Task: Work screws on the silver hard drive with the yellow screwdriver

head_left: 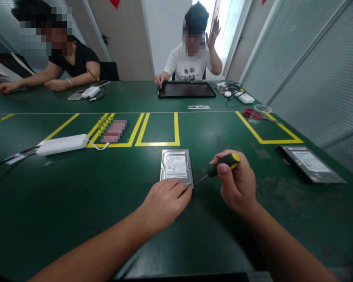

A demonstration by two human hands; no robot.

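Yellow tape (157,144) lines the table (76,203); power strip (63,144) at left.

Hard drive (175,164) is held flat on the green table (91,188) by the left hand (168,199), screwdriver (222,165) is gripped in the right hand (239,188), tip pretty much at the drive's corner. Second hard drive (313,163) is parked off to the right.

The tabletop (91,188) lay free left of the hard drive (176,162) — the left hand (168,201) blocked the drive's near edge, the screwdriver (226,163) its right.
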